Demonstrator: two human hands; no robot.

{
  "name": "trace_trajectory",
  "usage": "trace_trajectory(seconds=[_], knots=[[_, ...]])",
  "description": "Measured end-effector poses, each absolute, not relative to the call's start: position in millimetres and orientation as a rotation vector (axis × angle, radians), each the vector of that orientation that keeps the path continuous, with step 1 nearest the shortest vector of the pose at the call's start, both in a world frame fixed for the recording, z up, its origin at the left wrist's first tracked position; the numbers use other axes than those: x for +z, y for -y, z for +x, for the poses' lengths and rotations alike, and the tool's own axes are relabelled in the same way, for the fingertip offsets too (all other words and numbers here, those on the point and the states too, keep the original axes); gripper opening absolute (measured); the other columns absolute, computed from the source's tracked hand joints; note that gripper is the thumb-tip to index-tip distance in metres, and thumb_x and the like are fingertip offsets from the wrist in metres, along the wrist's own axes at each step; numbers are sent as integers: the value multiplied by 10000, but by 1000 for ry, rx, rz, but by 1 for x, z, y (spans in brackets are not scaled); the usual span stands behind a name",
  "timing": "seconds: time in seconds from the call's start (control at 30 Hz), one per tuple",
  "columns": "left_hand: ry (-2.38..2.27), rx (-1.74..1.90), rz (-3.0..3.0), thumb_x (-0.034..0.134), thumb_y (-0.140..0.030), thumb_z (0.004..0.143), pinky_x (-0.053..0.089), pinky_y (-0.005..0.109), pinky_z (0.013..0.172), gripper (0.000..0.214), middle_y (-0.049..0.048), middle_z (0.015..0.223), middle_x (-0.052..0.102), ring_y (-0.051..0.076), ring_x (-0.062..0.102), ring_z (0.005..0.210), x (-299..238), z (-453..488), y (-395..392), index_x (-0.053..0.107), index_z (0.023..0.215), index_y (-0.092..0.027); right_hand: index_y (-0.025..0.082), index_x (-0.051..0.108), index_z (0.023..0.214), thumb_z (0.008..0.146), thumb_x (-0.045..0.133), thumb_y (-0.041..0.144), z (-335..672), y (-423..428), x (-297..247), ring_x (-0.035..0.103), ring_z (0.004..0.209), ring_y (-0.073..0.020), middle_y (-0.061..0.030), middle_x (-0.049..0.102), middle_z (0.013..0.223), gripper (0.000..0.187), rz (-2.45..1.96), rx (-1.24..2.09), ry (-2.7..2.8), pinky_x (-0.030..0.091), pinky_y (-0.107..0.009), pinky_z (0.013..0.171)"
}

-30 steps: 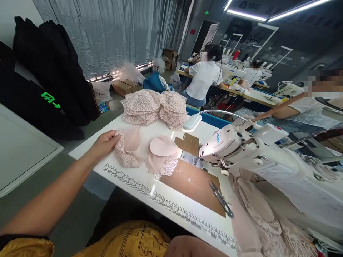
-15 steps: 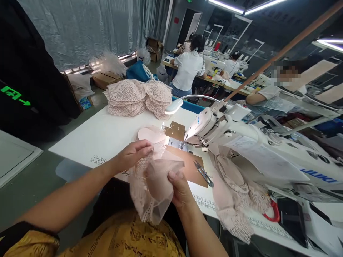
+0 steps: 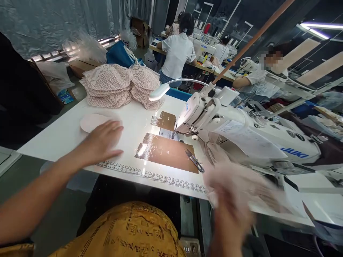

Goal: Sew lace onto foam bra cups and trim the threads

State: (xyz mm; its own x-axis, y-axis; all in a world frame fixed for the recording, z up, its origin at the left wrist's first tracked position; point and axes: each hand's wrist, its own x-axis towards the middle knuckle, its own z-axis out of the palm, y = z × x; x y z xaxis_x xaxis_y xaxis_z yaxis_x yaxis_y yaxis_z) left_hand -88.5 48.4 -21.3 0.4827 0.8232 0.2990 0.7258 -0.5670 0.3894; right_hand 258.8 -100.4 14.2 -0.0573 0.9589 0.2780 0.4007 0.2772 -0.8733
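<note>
Left hand (image 3: 103,142) splayed at pale pad (image 3: 91,122); right hand (image 3: 232,210) blurred, grip unclear; snips (image 3: 195,161) between.

1 camera, head-worn, 1 view. Lens sits above the wearer's yellow shirt (image 3: 128,228), on the near side of the sewing machine (image 3: 233,117), facing forward and down; frame centre falls about at the machine's needle end. Range: close to the machine, closer to the right hand (image 3: 232,203) in front of it. Field wide: tabletop (image 3: 59,142) spreads left of the machine; a white-shirted person (image 3: 177,53) appears small, well beyond it.
</note>
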Motion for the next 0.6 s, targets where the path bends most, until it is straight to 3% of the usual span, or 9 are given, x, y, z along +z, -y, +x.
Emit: trace_trajectory(seconds=[0.07, 0.17, 0.27, 0.37, 0.43, 0.5, 0.53, 0.6], knots=[[-957, 629, 2518, 701, -477, 782, 267, 498, 1163, 811, 113, 1545, 322, 346, 300, 1410, -4, -59, -27, 345, 1465, -223, 219, 667, 750, 889, 496, 261, 228, 87, 2, 621, 661, -163, -4, 698, 683, 225, -1266, 772, 1717, 521, -240, 565], [-527, 360, 2333, 627, -323, 855, 456, 325, 1014, 622, 53, 1324, 596, 232, 564, 1200, 12, -24, -4, 401, 1433, -277, 217, 603, 758, 780, 588, 151, 193, 72, -6, 602, 649, -148, -6, 675, 743, 71, -1149, 845, 1895, 494, -239, 601], [-809, 455, 2239, 504, -176, 842, 512, 273, 801, 409, 47, 1059, 706, 199, 662, 927, 10, -28, -6, 605, 1236, -220, 221, 552, 767, 718, 620, 141, 194, 68, -3, 564, 631, -134, 3, 631, 747, 117, -1170, 693, 1786, 444, -229, 559], [-1273, 677, 2195, 520, -223, 805, 487, 283, 697, 246, 58, 955, 700, 228, 635, 845, -1, -50, -17, 691, 977, -185, 230, 528, 752, 738, 648, 176, 214, 65, 0, 551, 653, -146, -2, 602, 742, 132, -1312, 481, 1575, 439, -247, 573], [-1243, 712, 1986, 532, -301, 847, 477, 274, 649, 208, 47, 845, 684, 214, 620, 767, -6, -53, -20, 688, 893, -172, 230, 540, 763, 766, 663, 248, 222, 60, -2, 543, 656, -153, -11, 596, 754, 124, -1408, 436, 1483, 438, -257, 574], [-943, 664, 1670, 483, -395, 924, 499, 284, 670, 319, 51, 823, 675, 202, 625, 752, -8, -44, -16, 686, 997, -159, 227, 553, 784, 805, 650, 350, 221, 54, -7, 532, 621, -149, -3, 583, 726, 159, -1464, 602, 1461, 427, -251, 546], [-752, 616, 1523, 455, -444, 947, 515, 302, 700, 396, 60, 841, 676, 204, 633, 768, -9, -36, -12, 650, 1143, -160, 223, 558, 794, 822, 637, 402, 218, 50, -10, 528, 602, -145, 5, 576, 706, 197, -1464, 755, 1463, 424, -247, 533], [-428, 497, 1319, 464, -531, 940, 530, 368, 806, 618, 91, 963, 677, 230, 648, 877, -8, -19, -4, 379, 1458, -204, 212, 576, 813, 846, 606, 486, 210, 44, -15, 537, 598, -141, 15, 574, 684, 277, -1388, 1107, 1441, 435, -242, 542]])
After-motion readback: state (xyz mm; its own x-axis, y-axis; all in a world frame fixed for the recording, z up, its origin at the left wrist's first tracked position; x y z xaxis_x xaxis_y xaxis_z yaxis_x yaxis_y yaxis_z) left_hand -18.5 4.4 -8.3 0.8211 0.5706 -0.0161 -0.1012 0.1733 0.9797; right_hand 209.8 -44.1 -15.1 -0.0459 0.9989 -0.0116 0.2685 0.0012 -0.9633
